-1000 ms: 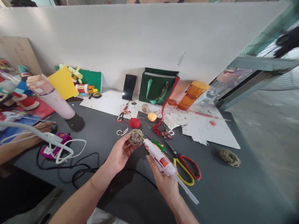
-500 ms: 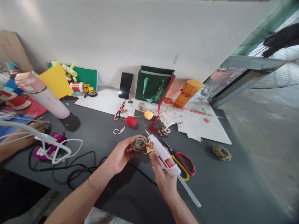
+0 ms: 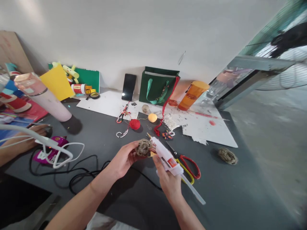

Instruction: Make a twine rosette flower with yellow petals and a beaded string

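My left hand (image 3: pixel 123 158) is closed around a small ball of wound brown twine (image 3: pixel 143 147), held just above the dark grey table (image 3: pixel 235 191). My right hand (image 3: pixel 168 182) grips a white hot glue gun (image 3: pixel 166 157) with a clear glue stick sticking out of its back end. The gun's metal nozzle touches the right side of the twine ball. A black cord runs across the table under my hands.
Red- and yellow-handled scissors (image 3: pixel 188 164) lie right of the gun. A second twine ball (image 3: pixel 227 156) sits far right. Red ball (image 3: pixel 134 124), beads, orange cup (image 3: pixel 192 95), green bag (image 3: pixel 158 85), phone (image 3: pixel 129 87) and pink bottle (image 3: pixel 43 97) stand behind. Another person's hand (image 3: pixel 35 131) rests left, near a purple glue gun (image 3: pixel 51 150).
My right hand brought the glue gun's nozzle up against the twine ball. My view shifted slightly, and both hands stayed close together.
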`<state>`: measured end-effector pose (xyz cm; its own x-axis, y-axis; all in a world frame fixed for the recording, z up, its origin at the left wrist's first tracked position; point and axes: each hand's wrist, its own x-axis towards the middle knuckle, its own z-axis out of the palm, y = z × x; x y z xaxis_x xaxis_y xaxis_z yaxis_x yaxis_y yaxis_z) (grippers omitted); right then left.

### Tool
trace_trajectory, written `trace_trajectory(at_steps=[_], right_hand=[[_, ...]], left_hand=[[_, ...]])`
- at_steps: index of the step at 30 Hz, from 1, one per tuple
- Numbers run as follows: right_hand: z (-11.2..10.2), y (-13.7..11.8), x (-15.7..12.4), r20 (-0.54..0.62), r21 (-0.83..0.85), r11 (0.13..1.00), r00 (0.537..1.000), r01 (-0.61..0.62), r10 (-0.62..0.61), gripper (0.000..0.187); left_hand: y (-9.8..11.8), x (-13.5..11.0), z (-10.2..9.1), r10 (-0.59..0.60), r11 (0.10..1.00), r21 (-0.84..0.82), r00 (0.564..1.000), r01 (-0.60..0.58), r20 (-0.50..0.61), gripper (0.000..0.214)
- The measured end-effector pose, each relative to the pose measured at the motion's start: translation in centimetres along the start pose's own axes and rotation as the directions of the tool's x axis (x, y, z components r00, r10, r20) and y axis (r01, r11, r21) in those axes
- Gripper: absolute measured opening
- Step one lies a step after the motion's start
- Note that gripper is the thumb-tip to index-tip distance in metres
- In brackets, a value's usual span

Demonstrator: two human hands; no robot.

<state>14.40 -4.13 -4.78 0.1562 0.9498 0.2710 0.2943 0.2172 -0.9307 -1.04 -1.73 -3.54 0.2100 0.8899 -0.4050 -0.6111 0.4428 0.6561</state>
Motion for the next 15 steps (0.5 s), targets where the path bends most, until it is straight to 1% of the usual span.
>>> trace_trajectory(at_steps=[2, 4, 7, 11, 15], right_hand=[[-0.08, -0.11, 0.01, 0.032, 0.031, 1.0, 0.999, -0.002, 0.001, 0.033], [-0.14, -0.02, -0.07, 0.067, 0.057, 0.998, 0.998, -0.016, 0.012, 0.033], [-0.14, 0.32, -0.25, 0.094, 0.069, 0.997, 0.995, -0.041, 0.034, 0.032], [-0.09, 0.46, -0.21, 0.078, 0.07, 0.997, 0.996, -0.045, 0.039, 0.034], [-0.08, 0.39, -0.02, 0.096, 0.075, 0.996, 0.995, -0.042, 0.034, 0.034]], left_hand=[[0.03, 0.01, 0.1, -0.005, 1.0, -0.025, 0.999, 0.004, -0.05, 0.021], [0.04, 0.07, 0.14, -0.01, 0.999, -0.036, 0.997, 0.007, -0.077, 0.022], [-0.01, 0.13, 0.08, -0.018, 0.999, -0.031, 0.999, 0.016, -0.044, 0.023], [-0.12, 0.05, -0.08, 0.018, 1.0, -0.005, 1.0, -0.018, -0.003, 0.022], [-0.21, 0.02, -0.25, 0.037, 0.999, 0.023, 0.999, -0.037, 0.037, 0.027]])
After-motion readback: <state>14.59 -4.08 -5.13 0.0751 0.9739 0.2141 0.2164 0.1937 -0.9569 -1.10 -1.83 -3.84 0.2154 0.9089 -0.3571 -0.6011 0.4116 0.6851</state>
